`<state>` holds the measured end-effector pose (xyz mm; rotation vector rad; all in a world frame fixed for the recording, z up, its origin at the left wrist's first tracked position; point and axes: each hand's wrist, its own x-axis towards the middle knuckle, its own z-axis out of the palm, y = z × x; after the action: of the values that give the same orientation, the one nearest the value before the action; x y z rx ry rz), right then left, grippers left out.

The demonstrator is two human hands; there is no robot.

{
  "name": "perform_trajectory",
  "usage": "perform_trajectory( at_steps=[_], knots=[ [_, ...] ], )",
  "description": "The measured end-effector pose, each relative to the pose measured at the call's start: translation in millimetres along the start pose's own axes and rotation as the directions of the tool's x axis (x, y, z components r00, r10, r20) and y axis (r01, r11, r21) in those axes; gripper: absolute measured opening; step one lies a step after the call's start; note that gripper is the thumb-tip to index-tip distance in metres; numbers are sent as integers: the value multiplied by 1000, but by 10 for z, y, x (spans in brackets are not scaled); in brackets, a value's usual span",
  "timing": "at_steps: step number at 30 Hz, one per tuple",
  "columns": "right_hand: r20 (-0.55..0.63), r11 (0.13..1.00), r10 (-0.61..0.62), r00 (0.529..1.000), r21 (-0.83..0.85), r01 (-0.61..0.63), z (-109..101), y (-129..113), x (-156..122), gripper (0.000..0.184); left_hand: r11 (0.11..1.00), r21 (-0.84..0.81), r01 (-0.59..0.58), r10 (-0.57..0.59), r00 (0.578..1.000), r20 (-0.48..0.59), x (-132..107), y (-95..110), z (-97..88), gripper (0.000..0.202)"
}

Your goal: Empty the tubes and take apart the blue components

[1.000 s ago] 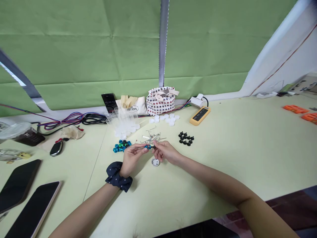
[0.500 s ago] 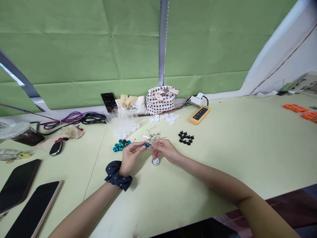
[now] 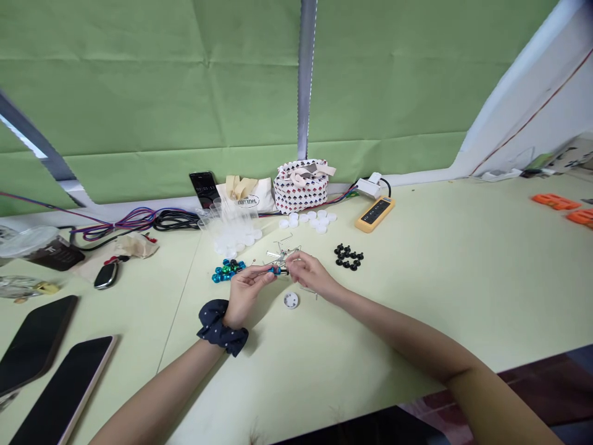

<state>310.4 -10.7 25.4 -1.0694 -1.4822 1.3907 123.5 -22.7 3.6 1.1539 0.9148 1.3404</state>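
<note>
My left hand (image 3: 248,289) pinches a small blue metal piece with a black end (image 3: 277,271), held sideways above the table. Close by its black end is my right hand (image 3: 311,273), with curled fingers; what lies between them is too small to make out. A thin bent metal rod, like a hex key (image 3: 309,290), shows just below the right hand; I cannot tell whether it is held or lies on the table. In front of both hands sits a small round white cap (image 3: 291,300) with tiny dark bits in it. Behind the fingers is a loose heap of thin metal pieces (image 3: 282,252).
Blue and green metal parts (image 3: 222,272) lie left of my hands, black knob-like parts (image 3: 348,256) to the right. Further back are clear tubes (image 3: 227,216), white caps (image 3: 319,219), a patterned pouch (image 3: 302,193) and a yellow power strip (image 3: 375,214). Two phones (image 3: 65,389) lie front left.
My right hand has lifted slightly away from the white cap, uncovering it and the bent rod. More of the piece's black end shows. The left hand stays nearly in place.
</note>
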Motion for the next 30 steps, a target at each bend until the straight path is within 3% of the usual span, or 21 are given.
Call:
perform_trajectory(
  at_steps=[2,5,10,13,14,18,22,26,30],
  knots=[
    [30,998,-49,998,-33,50,-3,0,-1,45,1000,6,6,-6,1000,11,-7,12,8,29],
    [87,996,70,994,-65,-65,1,-12,-10,61,1000,11,14,-14,999,32,-16,22,21,28],
    [77,997,-34,996,-61,38,9,-31,-24,43,1000,-2,8,-8,1000,26,-20,10,25,27],
    [144,993,94,985,-90,-82,4,-35,-28,60,1000,8,13,-13,999,46,-21,8,20,27],
    [142,992,99,985,-85,-88,2,-36,-30,58,1000,8,14,-14,999,44,-20,10,17,27],
    [103,997,-59,993,-39,63,3,-28,-32,39,1000,0,13,-13,999,38,-18,21,9,25],
    [150,998,49,987,-42,-43,-5,-9,-21,54,1000,10,16,-17,998,66,-20,21,15,24],
    [123,998,-63,990,-23,66,-25,1,-17,41,1000,15,10,-11,999,49,-19,24,20,25],
    [157,996,74,985,-56,-66,-26,18,-15,56,999,27,19,-21,998,52,-18,35,20,26]
  ],
)
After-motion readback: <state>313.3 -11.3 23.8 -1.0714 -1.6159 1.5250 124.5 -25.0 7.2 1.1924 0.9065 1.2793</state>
